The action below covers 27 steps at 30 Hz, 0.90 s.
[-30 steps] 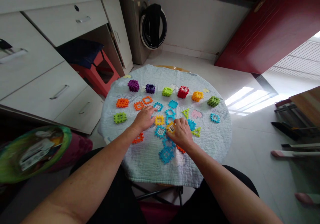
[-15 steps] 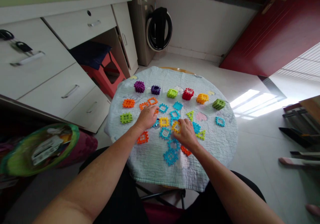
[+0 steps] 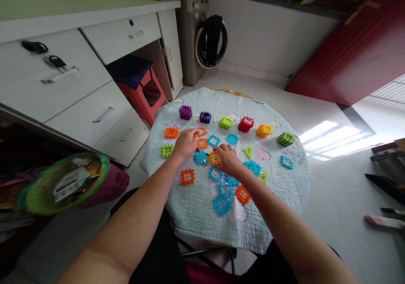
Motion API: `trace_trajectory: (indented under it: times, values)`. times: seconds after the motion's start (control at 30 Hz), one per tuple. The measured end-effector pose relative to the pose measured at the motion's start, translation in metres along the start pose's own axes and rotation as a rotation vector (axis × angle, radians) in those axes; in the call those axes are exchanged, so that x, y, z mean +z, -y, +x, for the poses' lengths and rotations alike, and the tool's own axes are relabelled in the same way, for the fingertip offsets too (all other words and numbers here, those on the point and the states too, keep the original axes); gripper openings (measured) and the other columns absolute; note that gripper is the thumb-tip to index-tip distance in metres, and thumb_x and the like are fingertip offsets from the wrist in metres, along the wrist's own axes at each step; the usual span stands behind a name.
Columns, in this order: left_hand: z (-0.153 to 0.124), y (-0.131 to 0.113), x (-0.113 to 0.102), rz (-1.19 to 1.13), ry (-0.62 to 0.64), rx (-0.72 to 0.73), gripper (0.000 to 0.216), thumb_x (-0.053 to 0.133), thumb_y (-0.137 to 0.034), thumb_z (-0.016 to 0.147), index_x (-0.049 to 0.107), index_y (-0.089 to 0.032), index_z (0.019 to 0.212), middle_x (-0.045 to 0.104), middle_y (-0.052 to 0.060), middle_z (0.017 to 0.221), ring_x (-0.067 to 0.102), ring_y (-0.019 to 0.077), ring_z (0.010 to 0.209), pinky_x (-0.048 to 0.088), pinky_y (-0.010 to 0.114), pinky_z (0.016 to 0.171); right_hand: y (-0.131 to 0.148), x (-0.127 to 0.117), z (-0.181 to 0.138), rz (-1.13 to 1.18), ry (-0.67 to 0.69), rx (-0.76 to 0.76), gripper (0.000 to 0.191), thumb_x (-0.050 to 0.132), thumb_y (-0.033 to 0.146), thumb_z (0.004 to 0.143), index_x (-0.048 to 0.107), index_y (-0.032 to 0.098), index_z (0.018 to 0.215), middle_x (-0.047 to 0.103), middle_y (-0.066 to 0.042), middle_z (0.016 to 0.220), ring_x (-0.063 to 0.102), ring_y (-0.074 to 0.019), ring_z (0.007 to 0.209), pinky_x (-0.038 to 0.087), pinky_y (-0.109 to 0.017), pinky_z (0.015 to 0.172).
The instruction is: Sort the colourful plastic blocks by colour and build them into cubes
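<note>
My left hand (image 3: 186, 143) is closed over the left cluster of orange pieces, its fingertips at an orange window-frame building piece (image 3: 201, 131) with notched edges. Most of what lies beneath this hand is hidden. Below its fingers lie another orange window piece (image 3: 203, 143) and a solid blue piece (image 3: 200, 157). My right hand (image 3: 227, 158) pinches a yellow window building piece (image 3: 215, 158), which seems to lie over another yellow one. Around it are a blue window piece (image 3: 216, 174), a blue ring-shaped piece (image 3: 225, 188) and a blue grid piece (image 3: 222, 204).
Sorted stacks line the far side: purple (image 3: 185, 112), dark violet (image 3: 205, 117), lime (image 3: 225, 122), red (image 3: 246, 124), yellow (image 3: 264, 131) and green (image 3: 285, 139). A quilted cloth (image 3: 196, 216) covers the round table. A waste bin (image 3: 107, 178) stands at the left.
My right hand has moved left with the yellow piece, onto the other yellow piece. My left hand has shifted slightly over the orange pieces. The camera view has turned a little left.
</note>
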<state>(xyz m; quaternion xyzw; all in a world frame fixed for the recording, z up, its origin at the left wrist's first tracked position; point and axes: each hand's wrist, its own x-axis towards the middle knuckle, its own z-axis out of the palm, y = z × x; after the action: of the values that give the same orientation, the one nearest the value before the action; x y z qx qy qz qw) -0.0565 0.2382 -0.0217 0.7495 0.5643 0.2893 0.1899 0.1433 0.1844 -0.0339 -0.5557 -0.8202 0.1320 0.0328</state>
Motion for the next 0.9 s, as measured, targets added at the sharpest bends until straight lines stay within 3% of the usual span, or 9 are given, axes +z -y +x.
trace_trajectory:
  times: [0.17, 0.37, 0.53, 0.7, 0.9]
  values:
    - [0.004, 0.005, -0.01, -0.068, -0.036, -0.119, 0.036, 0.045, -0.007, 0.072, 0.064, -0.014, 0.102, 0.068, 0.009, 0.106, 0.062, 0.0198, 0.097, 0.049, 0.034, 0.092, -0.003, 0.001, 0.006, -0.04, 0.085, 0.012, 0.051, 0.064, 0.032, 0.074, 0.052, 0.02, 0.122, 0.053, -0.012, 0.118, 0.044, -0.0287, 0.108, 0.038, -0.039, 0.087]
    - [0.003, 0.0, -0.009, -0.06, 0.0, -0.139, 0.036, 0.045, -0.007, 0.073, 0.064, -0.015, 0.102, 0.069, 0.008, 0.105, 0.062, 0.0189, 0.095, 0.047, 0.031, 0.091, 0.004, -0.006, 0.015, -0.08, 0.151, -0.006, 0.045, 0.063, 0.032, 0.073, 0.055, 0.019, 0.115, 0.055, -0.012, 0.114, 0.047, -0.0276, 0.106, 0.038, -0.037, 0.089]
    - [-0.008, -0.01, 0.001, 0.009, 0.192, -0.061, 0.029, 0.046, -0.01, 0.077, 0.064, -0.016, 0.099, 0.068, 0.008, 0.1, 0.061, 0.0196, 0.094, 0.046, 0.03, 0.088, 0.008, -0.005, 0.015, -0.09, 0.151, -0.022, 0.042, 0.061, 0.03, 0.074, 0.056, 0.019, 0.114, 0.055, -0.012, 0.114, 0.051, -0.0271, 0.104, 0.04, -0.037, 0.088]
    - [-0.029, -0.024, 0.013, 0.179, 0.319, 0.115, 0.031, 0.053, -0.013, 0.076, 0.062, -0.014, 0.106, 0.063, 0.012, 0.112, 0.053, 0.0252, 0.11, 0.039, 0.036, 0.099, 0.01, -0.006, 0.018, -0.134, 0.174, -0.032, 0.038, 0.06, 0.028, 0.075, 0.057, 0.017, 0.111, 0.056, -0.013, 0.112, 0.053, -0.0277, 0.103, 0.042, -0.038, 0.087]
    - [-0.039, -0.025, 0.015, 0.197, 0.419, 0.097, 0.041, 0.061, -0.017, 0.072, 0.058, -0.015, 0.112, 0.058, 0.015, 0.122, 0.049, 0.0296, 0.116, 0.036, 0.042, 0.101, 0.018, -0.009, 0.018, -0.179, 0.127, -0.029, 0.035, 0.06, 0.028, 0.074, 0.058, 0.016, 0.107, 0.056, -0.014, 0.108, 0.052, -0.029, 0.103, 0.043, -0.04, 0.085]
